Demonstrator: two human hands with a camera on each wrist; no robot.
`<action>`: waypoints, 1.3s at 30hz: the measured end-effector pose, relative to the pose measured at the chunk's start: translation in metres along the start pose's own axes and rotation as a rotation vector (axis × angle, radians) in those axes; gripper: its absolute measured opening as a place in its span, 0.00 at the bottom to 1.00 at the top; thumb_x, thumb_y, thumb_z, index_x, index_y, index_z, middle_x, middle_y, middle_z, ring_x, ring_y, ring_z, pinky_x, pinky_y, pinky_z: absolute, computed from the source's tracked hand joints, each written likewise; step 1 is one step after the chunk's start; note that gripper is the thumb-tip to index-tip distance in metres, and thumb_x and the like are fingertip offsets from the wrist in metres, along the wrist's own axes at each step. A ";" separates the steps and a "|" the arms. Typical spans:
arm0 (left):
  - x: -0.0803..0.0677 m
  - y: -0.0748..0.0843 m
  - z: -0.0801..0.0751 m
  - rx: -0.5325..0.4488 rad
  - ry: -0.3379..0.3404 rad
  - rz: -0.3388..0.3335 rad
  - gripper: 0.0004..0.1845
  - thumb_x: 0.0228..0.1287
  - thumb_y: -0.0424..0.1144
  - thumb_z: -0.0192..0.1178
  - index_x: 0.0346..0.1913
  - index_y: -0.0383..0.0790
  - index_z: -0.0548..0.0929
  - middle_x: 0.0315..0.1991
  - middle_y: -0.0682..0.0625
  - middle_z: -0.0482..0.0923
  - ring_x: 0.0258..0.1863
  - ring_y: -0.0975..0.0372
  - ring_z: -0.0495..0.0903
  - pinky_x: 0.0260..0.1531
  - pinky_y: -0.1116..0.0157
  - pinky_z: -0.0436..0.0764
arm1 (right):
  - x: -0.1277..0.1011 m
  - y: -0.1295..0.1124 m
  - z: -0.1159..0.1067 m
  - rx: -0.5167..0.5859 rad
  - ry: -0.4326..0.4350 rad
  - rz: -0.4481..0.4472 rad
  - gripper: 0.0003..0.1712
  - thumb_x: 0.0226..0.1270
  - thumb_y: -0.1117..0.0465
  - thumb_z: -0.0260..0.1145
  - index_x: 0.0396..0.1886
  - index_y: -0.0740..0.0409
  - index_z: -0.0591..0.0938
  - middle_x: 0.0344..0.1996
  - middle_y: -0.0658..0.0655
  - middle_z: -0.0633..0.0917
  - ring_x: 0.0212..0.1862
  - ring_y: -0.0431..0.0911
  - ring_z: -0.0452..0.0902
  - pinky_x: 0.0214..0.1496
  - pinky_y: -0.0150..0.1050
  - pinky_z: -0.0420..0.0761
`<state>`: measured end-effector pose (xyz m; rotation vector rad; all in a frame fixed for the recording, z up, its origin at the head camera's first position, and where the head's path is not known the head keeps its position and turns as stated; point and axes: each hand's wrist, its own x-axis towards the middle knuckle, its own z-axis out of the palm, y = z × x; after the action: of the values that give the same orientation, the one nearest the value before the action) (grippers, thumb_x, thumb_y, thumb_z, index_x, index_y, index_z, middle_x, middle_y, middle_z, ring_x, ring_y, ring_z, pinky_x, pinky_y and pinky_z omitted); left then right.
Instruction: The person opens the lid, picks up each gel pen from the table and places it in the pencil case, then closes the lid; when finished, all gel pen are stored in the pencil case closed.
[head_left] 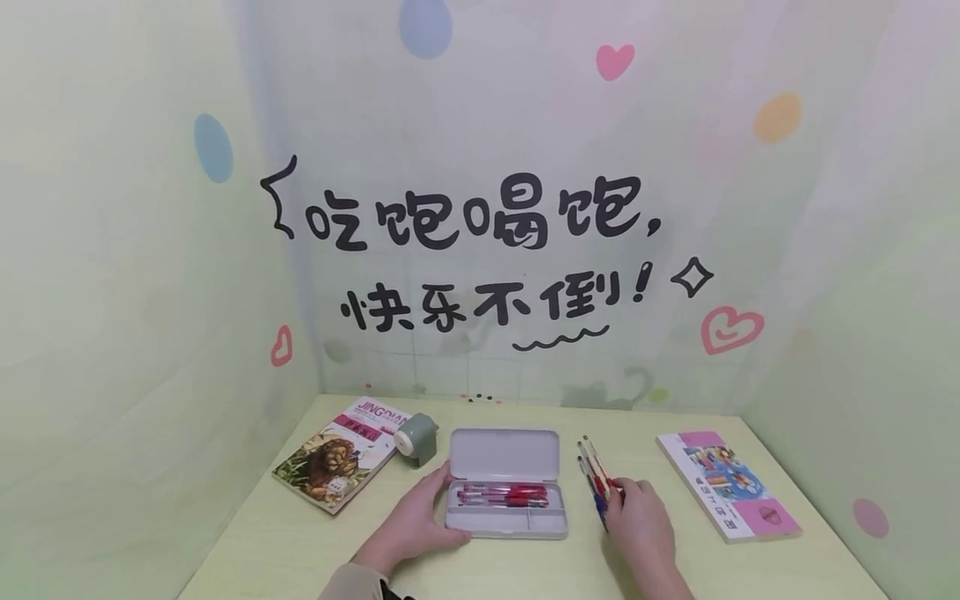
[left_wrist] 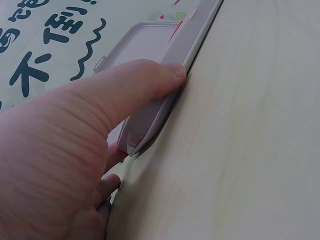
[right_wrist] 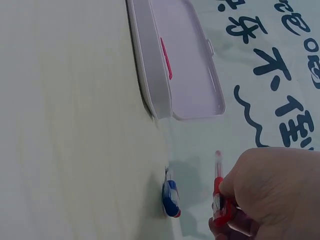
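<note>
An open pencil case [head_left: 506,534] lies on the table with its lid [head_left: 504,454] raised at the back. Several red pens [head_left: 504,498] lie in its rear compartment. My left hand [head_left: 416,523] grips the case's left end, thumb [left_wrist: 172,75] on the front wall and fingers partly hidden behind the end. To the right of the case, my right hand [head_left: 641,521] pinches a red pen [right_wrist: 217,186] between thumb and fingers, lifted off the table. A blue pen [right_wrist: 170,197] lies beside that hand, among other pens [head_left: 588,454] partly covered by it.
A book with a lion cover [head_left: 330,467] lies at the left. A grey-green pencil sharpener [head_left: 422,440] stands by its corner, behind my left hand. At the right lies a pink and white book [head_left: 731,483]. A printed wall [head_left: 487,375] closes off the table's back.
</note>
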<state>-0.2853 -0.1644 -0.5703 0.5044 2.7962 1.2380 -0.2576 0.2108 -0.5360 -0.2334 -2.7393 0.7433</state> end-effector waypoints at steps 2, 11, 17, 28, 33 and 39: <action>0.001 0.000 0.001 0.001 0.000 0.001 0.73 0.46 0.62 0.86 0.89 0.39 0.55 0.85 0.39 0.67 0.85 0.37 0.64 0.84 0.31 0.63 | -0.001 -0.004 0.002 0.030 0.031 -0.044 0.18 0.81 0.61 0.64 0.62 0.65 0.87 0.50 0.67 0.87 0.46 0.56 0.84 0.49 0.59 0.89; 0.001 0.001 0.001 0.006 0.000 -0.006 0.73 0.46 0.63 0.86 0.89 0.38 0.55 0.85 0.38 0.66 0.85 0.36 0.62 0.84 0.30 0.62 | -0.002 -0.028 0.020 0.063 0.129 -0.304 0.09 0.75 0.66 0.71 0.49 0.55 0.92 0.40 0.56 0.87 0.41 0.50 0.81 0.43 0.51 0.87; 0.001 0.000 0.001 -0.001 -0.003 -0.023 0.73 0.45 0.63 0.86 0.90 0.40 0.55 0.85 0.39 0.67 0.86 0.37 0.63 0.84 0.31 0.62 | -0.003 -0.045 0.034 0.008 0.176 -0.452 0.07 0.69 0.66 0.76 0.44 0.50 0.92 0.34 0.49 0.83 0.36 0.44 0.77 0.38 0.44 0.82; 0.000 0.003 0.000 0.008 -0.002 -0.018 0.73 0.46 0.61 0.86 0.89 0.38 0.55 0.84 0.38 0.68 0.85 0.36 0.64 0.84 0.31 0.63 | -0.003 -0.068 0.050 -0.087 0.058 -0.519 0.06 0.71 0.62 0.76 0.41 0.45 0.92 0.36 0.45 0.83 0.40 0.44 0.77 0.43 0.42 0.84; 0.000 0.004 0.000 0.010 -0.002 -0.019 0.73 0.45 0.61 0.86 0.89 0.39 0.55 0.84 0.39 0.69 0.85 0.37 0.64 0.84 0.31 0.64 | -0.005 -0.076 0.053 -0.101 0.034 -0.526 0.05 0.71 0.61 0.77 0.42 0.44 0.93 0.36 0.45 0.82 0.41 0.43 0.76 0.44 0.42 0.83; 0.001 0.001 0.001 0.003 -0.003 -0.019 0.73 0.45 0.61 0.86 0.90 0.40 0.55 0.84 0.40 0.69 0.85 0.37 0.64 0.84 0.31 0.63 | -0.006 -0.082 0.053 -0.118 0.037 -0.539 0.06 0.71 0.61 0.77 0.40 0.43 0.93 0.35 0.44 0.82 0.40 0.42 0.76 0.45 0.44 0.82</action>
<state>-0.2859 -0.1629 -0.5701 0.4790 2.7941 1.2283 -0.2752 0.1142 -0.5392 0.4469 -2.6228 0.4218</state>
